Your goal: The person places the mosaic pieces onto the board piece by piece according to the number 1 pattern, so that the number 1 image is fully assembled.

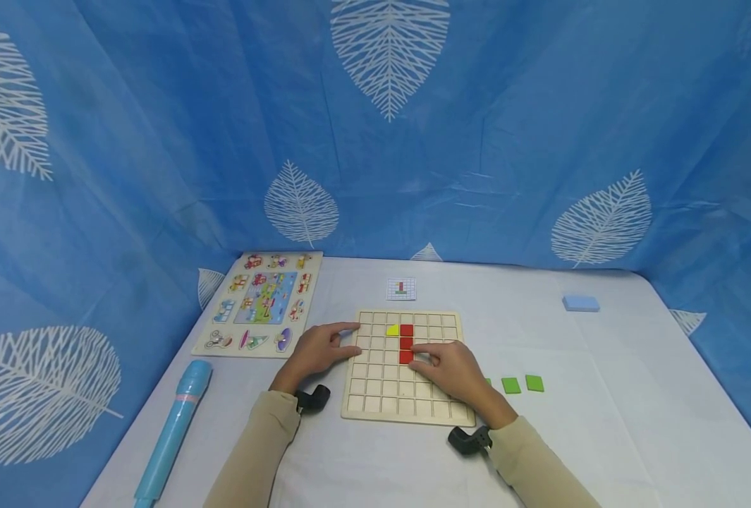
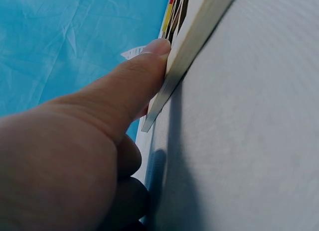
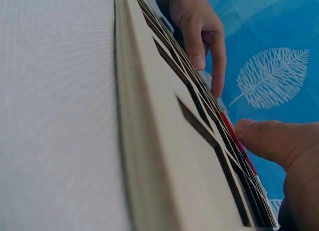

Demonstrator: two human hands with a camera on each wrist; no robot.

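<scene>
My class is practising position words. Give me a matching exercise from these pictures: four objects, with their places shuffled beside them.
Objects:
1. yellow piece
2. green squares
3. small pattern card
4. blue tube

Places:
A. beyond the far edge of the grid board
B. on the near side of the picture puzzle
C. left of the topmost red square
D. on the cloth, right of the grid board

Pairs: 1-C, 2-D, 3-A, 4-B

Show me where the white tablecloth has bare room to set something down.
Bare white tablecloth lies between the square wooden grid board and blue rectangular block, and right of the green square tiles. Crowded spots: the board, with left hand and right hand there; farther left, the wooden picture puzzle and blue cylindrical tube.
</scene>
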